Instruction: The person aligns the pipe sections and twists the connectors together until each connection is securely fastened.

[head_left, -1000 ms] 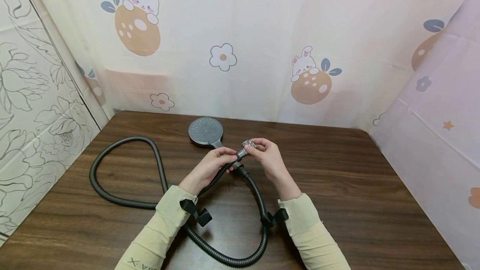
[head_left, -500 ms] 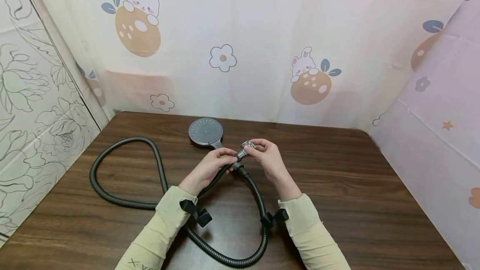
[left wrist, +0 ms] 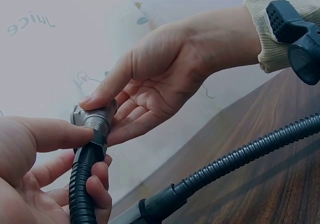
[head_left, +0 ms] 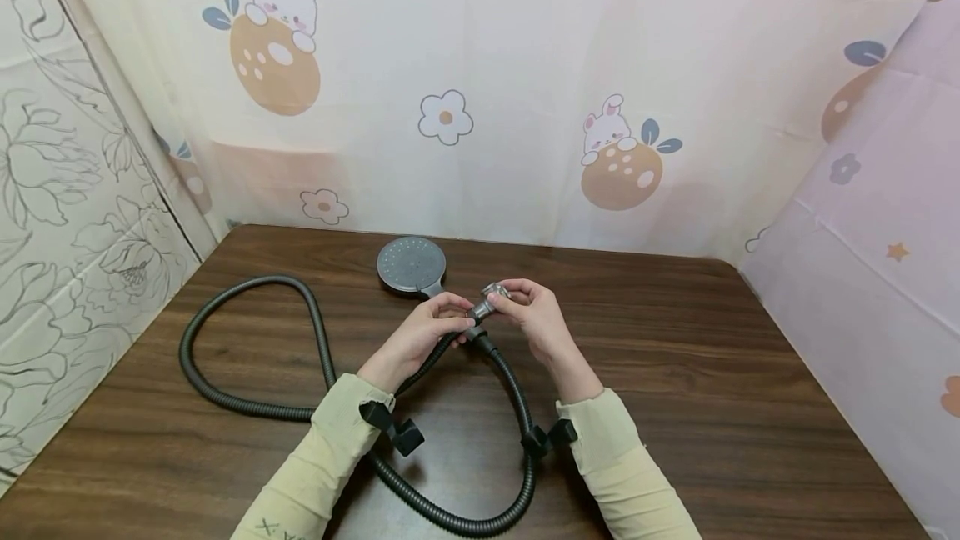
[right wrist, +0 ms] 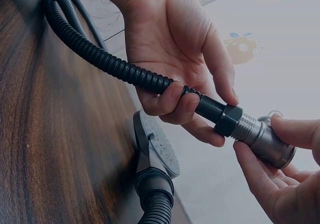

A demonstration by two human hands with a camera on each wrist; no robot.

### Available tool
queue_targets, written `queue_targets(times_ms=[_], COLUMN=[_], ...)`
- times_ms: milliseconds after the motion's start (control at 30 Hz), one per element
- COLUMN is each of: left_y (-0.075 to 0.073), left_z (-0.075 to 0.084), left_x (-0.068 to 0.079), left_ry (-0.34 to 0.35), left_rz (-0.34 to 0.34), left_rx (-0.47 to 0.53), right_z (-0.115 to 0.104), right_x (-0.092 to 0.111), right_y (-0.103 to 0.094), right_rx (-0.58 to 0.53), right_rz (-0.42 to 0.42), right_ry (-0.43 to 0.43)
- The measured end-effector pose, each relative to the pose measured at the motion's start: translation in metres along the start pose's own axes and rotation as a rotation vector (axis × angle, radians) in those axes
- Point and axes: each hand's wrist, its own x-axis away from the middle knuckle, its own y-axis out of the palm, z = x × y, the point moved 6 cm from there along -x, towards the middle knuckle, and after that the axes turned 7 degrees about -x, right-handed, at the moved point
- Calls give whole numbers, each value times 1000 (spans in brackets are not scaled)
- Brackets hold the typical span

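Observation:
My left hand (head_left: 420, 333) grips the end of a black ribbed shower hose (right wrist: 115, 66), its fingers curled round the hose and its thumb at the dark hex nut (right wrist: 229, 121). Opposite it, my right hand (head_left: 542, 319) pinches a silver metal fitting (right wrist: 272, 146) between thumb and fingers. Silver threads show between nut and fitting, which sit in line and meet. Behind the left hand lies a grey round shower head (head_left: 411, 263) on the table, face up. The hose's other end joins the shower head's handle (right wrist: 150, 156), partly hidden by the left hand in the head view.
On the brown wood table (head_left: 675, 373) the hose spreads in a large loop at left and another curve between the forearms. A patterned curtain (head_left: 510, 65) hangs behind the back edge. A black wrist mount (head_left: 393, 425) is strapped to each sleeve.
Both hands keep their grips in nearly the same place. My left thumb and fingers shift slightly at the nut; the hose and shower head lie as before.

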Motion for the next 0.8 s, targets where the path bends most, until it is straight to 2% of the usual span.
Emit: queue_targets(times_ms=[233, 567, 800], left_y=[1, 0, 0], left_z=[1, -1, 1], left_x=[1, 0, 1], left_ry=[8, -41, -30], left_rz=[-5, -4, -8], left_rx=[18, 49, 36], right_z=[1, -1, -1], right_x=[0, 0, 1], right_y=[0, 0, 0], right_rx=[-14, -30, -30], right_rz=[-6, -19, -19], right_ry=[-10, -19, -18])
